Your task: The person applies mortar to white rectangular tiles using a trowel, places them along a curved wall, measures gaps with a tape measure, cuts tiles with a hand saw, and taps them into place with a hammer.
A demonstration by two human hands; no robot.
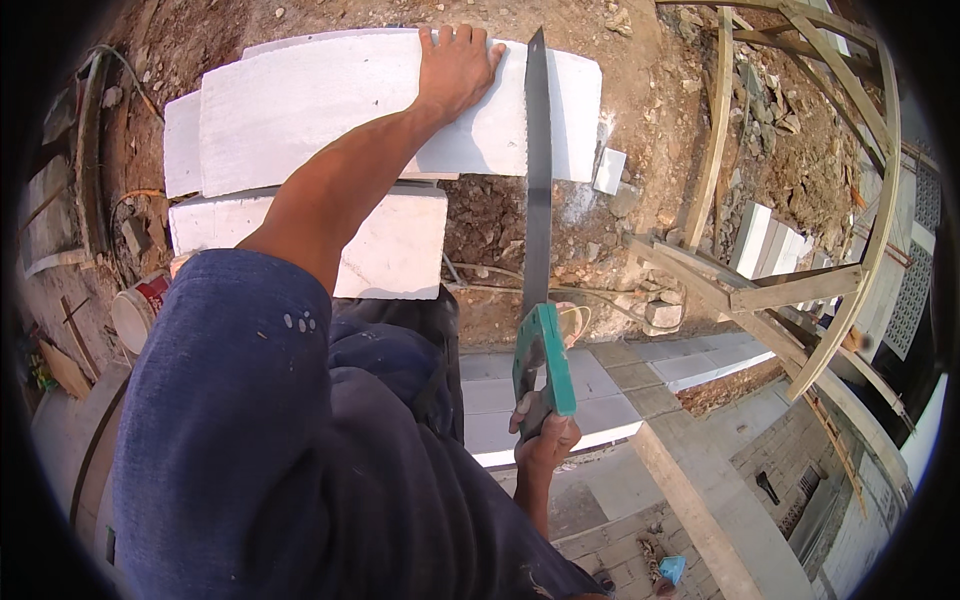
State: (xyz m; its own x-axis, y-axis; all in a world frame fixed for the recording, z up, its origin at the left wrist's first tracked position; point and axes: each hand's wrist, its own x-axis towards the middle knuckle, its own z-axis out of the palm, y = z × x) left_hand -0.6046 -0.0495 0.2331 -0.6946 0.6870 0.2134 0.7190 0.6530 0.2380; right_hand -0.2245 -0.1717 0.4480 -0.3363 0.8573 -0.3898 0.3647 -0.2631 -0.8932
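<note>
My right hand (547, 438) is wrapped round the green and black handle of a handsaw (538, 215). The saw's long dark blade points away from me and crosses the right part of a white lightweight block (310, 105). Whether the teeth have cut into the block cannot be made out. Flat on the block's top, near its far edge, lies my left hand (458, 72), fingers spread and holding nothing. Under and beside this block are other white blocks, one nearer to me (395, 245). A small white offcut (609, 171) sits at the right end.
Wooden frame timbers (710, 130) stand at the right, with several white blocks (765, 240) among them. A white and red bucket (140, 312) is at the left. Pale slabs (600, 400) and a plank (700, 510) lie lower right. The ground is rubble-strewn earth.
</note>
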